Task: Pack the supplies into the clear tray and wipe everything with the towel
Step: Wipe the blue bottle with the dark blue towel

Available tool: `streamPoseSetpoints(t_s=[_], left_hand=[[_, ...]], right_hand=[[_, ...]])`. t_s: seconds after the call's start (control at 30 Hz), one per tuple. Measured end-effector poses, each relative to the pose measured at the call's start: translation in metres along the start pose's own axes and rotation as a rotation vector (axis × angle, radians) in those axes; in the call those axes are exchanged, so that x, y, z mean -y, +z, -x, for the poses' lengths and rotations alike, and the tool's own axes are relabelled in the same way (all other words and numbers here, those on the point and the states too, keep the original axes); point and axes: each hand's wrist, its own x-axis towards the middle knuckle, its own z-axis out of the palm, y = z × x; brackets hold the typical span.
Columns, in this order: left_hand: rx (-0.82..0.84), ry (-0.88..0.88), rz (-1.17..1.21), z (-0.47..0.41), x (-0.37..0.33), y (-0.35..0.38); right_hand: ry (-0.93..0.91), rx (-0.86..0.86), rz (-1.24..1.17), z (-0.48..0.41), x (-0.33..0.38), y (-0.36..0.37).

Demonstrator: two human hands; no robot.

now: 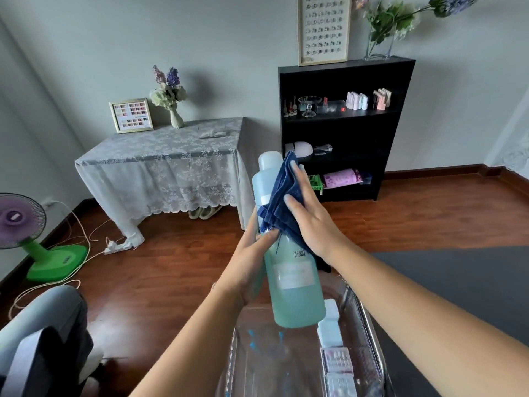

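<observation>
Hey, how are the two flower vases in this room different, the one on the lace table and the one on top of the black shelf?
The vase on the lace table is opaque, pale and ribbed; the vase on the black shelf is clear glass, with stems showing through it. The table vase holds a compact, upright bunch, while the shelf vase's leafy stems spread wide to the right. The table vase also sits lower than the shelf one. Both stand upright beside a framed chart and hold purple blooms.

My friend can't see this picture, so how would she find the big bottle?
Look at the middle, above the clear tray, where two hands meet. The left hand holds the bottle up while the right hand presses a dark blue towel on it. It is tall, see-through plastic with blue-green liquid, far bigger than the little boxes in the tray.
</observation>
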Motion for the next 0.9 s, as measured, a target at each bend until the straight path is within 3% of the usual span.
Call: streamPoseSetpoints(t_s=[0.33, 0.53, 0.77, 0.9], left_hand=[[-0.247, -0.066, -0.086, 0.004, -0.001, -0.020], [-0.306, -0.172, -0.237, 0.005, 0.012, -0.031], [-0.513, -0.162, -0.527, 0.014, 0.056, -0.055], [-0.562, -0.208, -0.650, 0.018, 0.085, -0.075]], right_hand=[[0.138, 0.089, -0.063, 0.057, -0.043, 0.027], [0.188, 0.020, -0.011, 0.083, -0.066, 0.036], [0.409, -0.030, -0.048, 0.105, -0.102, 0.032], [0.524, 0.025, -0.029, 0.121, -0.138, 0.042]])
